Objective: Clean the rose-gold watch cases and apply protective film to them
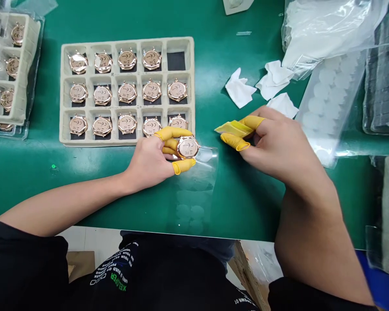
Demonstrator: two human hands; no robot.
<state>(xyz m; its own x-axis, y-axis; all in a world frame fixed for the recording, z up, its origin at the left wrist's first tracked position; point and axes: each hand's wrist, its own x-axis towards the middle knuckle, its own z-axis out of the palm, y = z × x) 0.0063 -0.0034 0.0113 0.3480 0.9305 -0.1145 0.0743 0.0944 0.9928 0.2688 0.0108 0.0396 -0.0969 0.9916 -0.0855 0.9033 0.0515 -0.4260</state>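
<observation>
My left hand (164, 157), with yellow finger cots on its fingertips, grips a rose-gold watch case (188, 147), its printed back turned up. That hand is at the front right edge of a beige compartment tray (126, 106). Similar watch cases lie in the tray's compartments, and the back right compartment shows only a black pad (176, 61). Right of the tray, my right hand (262, 136) pinches a small folded yellow piece (234, 128) between cot-covered thumb and finger; its material is unclear. A clear film strip with round stickers (194, 198) lies beneath and beside my left hand.
Crumpled white wipes (240, 88) lie beyond my right hand. Behind them are a plastic bag of white sheets (324, 32) and a sheet of round stickers (327, 95). Another watch tray (21, 73) stands at the left, and clear plastic trays (384, 82) at the right.
</observation>
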